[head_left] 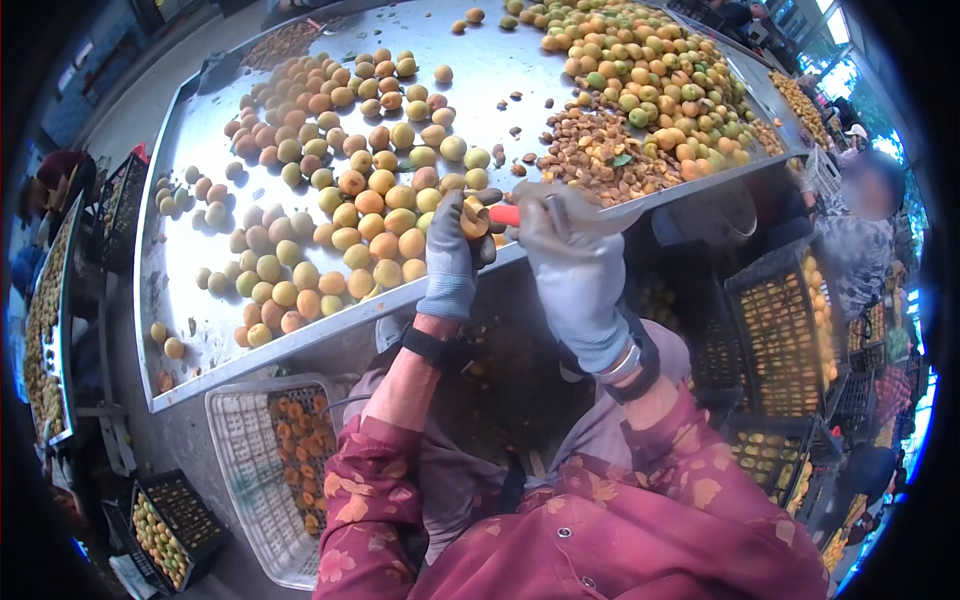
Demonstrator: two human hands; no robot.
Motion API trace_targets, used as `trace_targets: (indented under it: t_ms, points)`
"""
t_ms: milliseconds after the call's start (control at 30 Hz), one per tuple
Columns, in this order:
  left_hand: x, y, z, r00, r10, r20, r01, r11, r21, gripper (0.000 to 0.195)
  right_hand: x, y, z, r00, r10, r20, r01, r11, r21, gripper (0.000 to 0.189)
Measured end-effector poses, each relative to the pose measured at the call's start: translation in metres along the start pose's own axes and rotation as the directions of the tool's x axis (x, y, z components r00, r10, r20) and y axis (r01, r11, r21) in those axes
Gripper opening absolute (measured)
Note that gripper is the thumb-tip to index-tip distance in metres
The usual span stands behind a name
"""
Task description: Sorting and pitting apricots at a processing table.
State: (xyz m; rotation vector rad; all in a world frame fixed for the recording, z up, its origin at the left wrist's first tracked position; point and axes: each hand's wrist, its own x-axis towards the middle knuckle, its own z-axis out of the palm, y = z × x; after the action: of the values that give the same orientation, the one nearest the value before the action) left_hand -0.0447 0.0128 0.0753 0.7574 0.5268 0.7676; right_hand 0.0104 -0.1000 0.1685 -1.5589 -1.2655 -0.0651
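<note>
Over the near edge of a metal table (247,375), my gloved left hand (448,262) holds a cut apricot (474,219) between thumb and fingers. A tool with a red handle (504,215) is in my gloved right hand (574,274), which is blurred. The tool's working end is at the apricot and mostly hidden, so its kind is unclear. Whole apricots (370,225) are spread on the metal left of and beyond my left hand. Beyond my right hand lies a heap of apricot stones (589,154), touching a larger pile of whole apricots (652,75).
A white plastic crate (244,480) with apricot halves (304,450) stands at lower left. Dark crates (780,337) of fruit are stacked at right, near another person (859,240). A second fruit-covered table (49,337) is at far left. More stones (281,45) lie at the table's far corner.
</note>
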Motion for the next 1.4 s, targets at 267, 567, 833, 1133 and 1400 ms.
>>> trace_targets:
  t_ms: [267,567,833,1133,1400]
  points:
    - [0.002,0.003,0.002,0.99,0.105,0.094,-0.104,0.994,-0.022,0.043,0.001,0.024,0.01,0.76,0.64,-0.112,-0.468,0.659,0.59,0.017]
    - [0.004,-0.002,-0.009,0.981,0.079,0.175,-0.037,0.972,-0.231,0.042,-0.007,0.026,0.017,0.844,0.509,-0.168,-0.324,0.734,0.597,0.016]
    - [0.003,0.003,-0.003,0.987,0.089,0.134,-0.076,0.992,-0.097,0.043,0.01,0.032,0.005,0.598,0.801,0.024,-0.6,0.427,0.677,0.024]
    - [0.023,-0.013,-0.022,0.952,0.088,0.293,0.0,0.958,-0.288,0.039,0.003,0.034,0.006,0.825,0.564,-0.042,-0.392,0.623,0.676,0.019]
    - [0.0,-0.007,-0.023,0.982,-0.1,0.163,0.094,0.995,0.044,0.043,-0.018,0.033,-0.009,0.914,0.403,0.058,-0.319,0.621,0.716,0.012]
